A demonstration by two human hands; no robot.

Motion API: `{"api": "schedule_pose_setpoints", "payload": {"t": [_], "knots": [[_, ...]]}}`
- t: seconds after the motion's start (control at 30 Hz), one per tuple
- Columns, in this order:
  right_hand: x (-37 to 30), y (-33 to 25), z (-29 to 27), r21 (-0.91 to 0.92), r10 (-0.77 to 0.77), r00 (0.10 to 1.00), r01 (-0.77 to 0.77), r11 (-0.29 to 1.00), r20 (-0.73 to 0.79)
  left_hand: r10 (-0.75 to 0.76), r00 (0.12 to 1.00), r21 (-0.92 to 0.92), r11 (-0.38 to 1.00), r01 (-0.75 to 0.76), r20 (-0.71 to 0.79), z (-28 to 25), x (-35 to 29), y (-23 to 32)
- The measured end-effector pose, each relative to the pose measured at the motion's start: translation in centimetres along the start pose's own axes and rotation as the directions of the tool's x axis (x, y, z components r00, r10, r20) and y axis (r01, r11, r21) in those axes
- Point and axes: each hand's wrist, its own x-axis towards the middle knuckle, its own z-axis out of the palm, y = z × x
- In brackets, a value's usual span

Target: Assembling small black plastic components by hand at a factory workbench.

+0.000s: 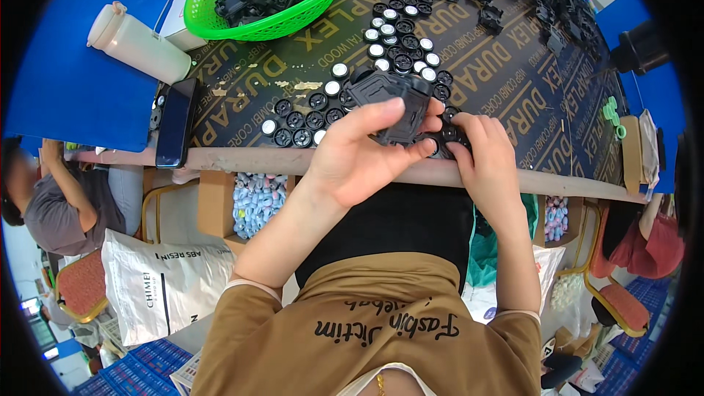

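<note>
My left hand (356, 143) holds a black plastic toy-car chassis (389, 99) above the table's near edge, thumb on top and fingers beneath it. Close beside it, my right hand (484, 148) has its fingertips curled onto a small black wheel (451, 134) at the table edge. Part of that wheel is hidden by the fingers. Around and beyond the chassis lie many loose wheels, some black with spokes (302, 136), others with white round faces (339, 70). They form a band running away from me.
A green basket (315, 26) of black chassis parts stands at the far left, near a white bottle (139, 44) and a phone (176, 121). More chassis (490, 18) are heaped far right. Green rings (614, 114) lie at the right edge. Other people sit on both sides.
</note>
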Motion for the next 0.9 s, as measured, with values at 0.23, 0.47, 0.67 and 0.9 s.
{"api": "schedule_pose_setpoints", "payload": {"t": [0.23, 0.47, 0.67, 0.9], "knots": [[0.6, -0.3, 0.2, -0.031, -0.034, 0.999, 0.034, 0.999, -0.003, 0.062, 0.990, -0.061, 0.997, -0.055, 0.124, -0.3, 0.1, -0.2], [1.0, 0.6, 0.8, 0.128, 0.065, 0.995, -0.055, 0.990, -0.074, 0.140, 0.989, 0.249, 0.961, -0.123, -0.054, 0.2, -0.7, 0.0], [1.0, 0.8, 0.7, 0.189, 0.083, 0.991, -0.062, 0.980, -0.105, 0.101, 0.988, -0.017, 0.994, -0.103, -0.120, -0.2, -0.1, -0.1], [0.3, 3.2, 0.4, 0.945, 0.407, 0.877, -0.316, 0.086, 0.257, 0.143, 0.980, -0.185, 0.968, -0.168, -0.140, -0.7, 0.7, -0.1]]}}
